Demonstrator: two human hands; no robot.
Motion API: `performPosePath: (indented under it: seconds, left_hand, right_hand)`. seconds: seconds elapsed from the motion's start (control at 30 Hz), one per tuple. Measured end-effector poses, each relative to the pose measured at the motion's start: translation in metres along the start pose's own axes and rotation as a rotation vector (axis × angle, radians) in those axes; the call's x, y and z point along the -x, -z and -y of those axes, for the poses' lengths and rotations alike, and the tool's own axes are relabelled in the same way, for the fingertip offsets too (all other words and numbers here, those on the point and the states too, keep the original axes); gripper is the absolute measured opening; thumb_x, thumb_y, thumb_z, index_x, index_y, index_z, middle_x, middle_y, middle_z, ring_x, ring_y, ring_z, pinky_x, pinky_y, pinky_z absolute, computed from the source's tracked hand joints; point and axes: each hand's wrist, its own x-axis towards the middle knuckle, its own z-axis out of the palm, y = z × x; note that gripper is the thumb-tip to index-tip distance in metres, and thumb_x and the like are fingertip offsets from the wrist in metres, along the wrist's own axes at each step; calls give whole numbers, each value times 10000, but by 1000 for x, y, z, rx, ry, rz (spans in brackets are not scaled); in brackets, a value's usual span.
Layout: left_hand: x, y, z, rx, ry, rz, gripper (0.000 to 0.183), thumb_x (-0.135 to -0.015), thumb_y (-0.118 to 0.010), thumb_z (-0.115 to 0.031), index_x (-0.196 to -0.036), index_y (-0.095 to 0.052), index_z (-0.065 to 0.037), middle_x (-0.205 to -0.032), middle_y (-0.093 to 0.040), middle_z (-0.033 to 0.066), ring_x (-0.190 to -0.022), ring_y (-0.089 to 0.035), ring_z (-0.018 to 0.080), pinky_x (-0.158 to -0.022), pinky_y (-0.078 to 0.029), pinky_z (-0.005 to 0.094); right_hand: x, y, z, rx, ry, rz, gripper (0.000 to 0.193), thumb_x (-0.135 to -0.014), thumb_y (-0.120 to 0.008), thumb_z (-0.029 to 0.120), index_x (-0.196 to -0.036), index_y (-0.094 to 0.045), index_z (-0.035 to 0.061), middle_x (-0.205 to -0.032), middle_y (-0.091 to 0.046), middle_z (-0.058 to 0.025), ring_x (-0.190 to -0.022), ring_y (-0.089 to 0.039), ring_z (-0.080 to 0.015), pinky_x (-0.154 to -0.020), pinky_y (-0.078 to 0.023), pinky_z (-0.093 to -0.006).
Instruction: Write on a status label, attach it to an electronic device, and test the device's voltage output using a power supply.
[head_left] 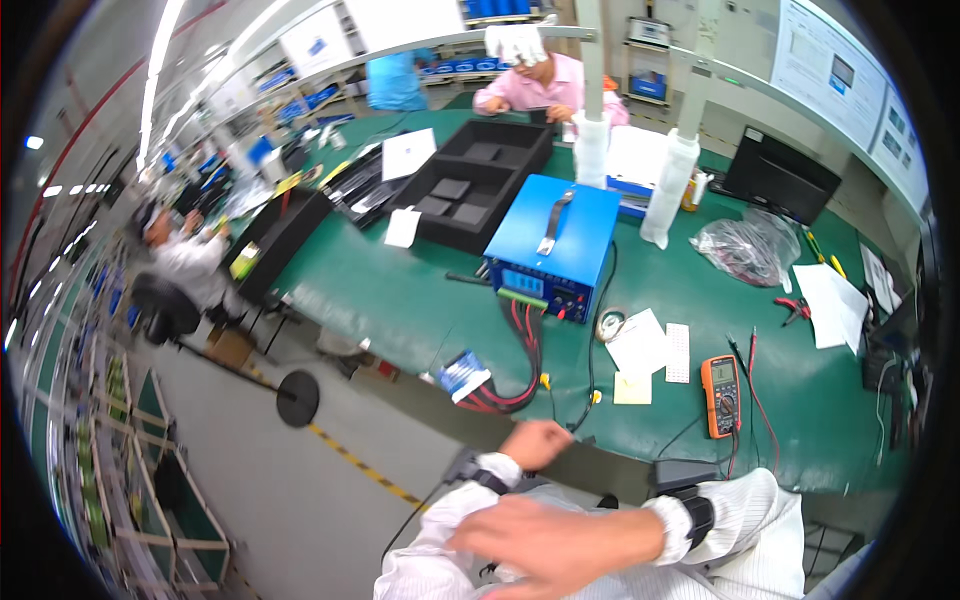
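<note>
Thin black cable point(592, 365) reaches the smooth green table point(420, 310) edge, lower centre of frame, just beside the curled left hand point(537, 445). Right hand point(555, 540) apart, blurred. I can't tell either's grip. I'd keep white striped sleeves point(748, 515) clear.

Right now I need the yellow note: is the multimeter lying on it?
No, the orange multimeter rests on the green tabletop, right of the yellow note.

White, finely striped sleeves point(750, 520) with white cuffs point(672, 524), black wristbands point(699, 514)
</note>
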Motion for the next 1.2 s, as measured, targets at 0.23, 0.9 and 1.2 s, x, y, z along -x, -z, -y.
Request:
performPosePath:
  seconds: [0.23, 0.9, 1.2]
  left_hand:
    - [-196, 207, 97, -407, -105, -728, 218, -901, -571, -141, -1062, -689, -55, -1033, -688, 191, -987, -648, 379, -863, -518, 449]
    - [-158, 206, 23, 170, -256, -305, 150, -987, -545, -128, -1062, -553, 2, -813, -561, 19, -694, -541, 90, -619, -443, 243]
    - [-26, 2, -55, 1183, 105, 313, 140, -921, -627, -48, -1051, -576, -44, -973, -691, 138, -824, -678, 224, -727, -550, 328]
  right_hand:
    - [26, 33, -102, -372, -975, -580, 306, -957, -654, 246, -1138, -624, 2, -1012, -696, -83, -945, -658, -166, -867, -515, -320]
    - [97, -3, -149, 126, -1145, -944, 246, -952, -628, 142, -1169, -617, 29, -964, -678, -95, -891, -659, -184, -775, -518, -312]
    - [126, -8, -131, -62, -710, -1186, 255, -935, -666, 142, -1156, -648, 16, -916, -641, -60, -815, -617, -135, -696, -504, -284]
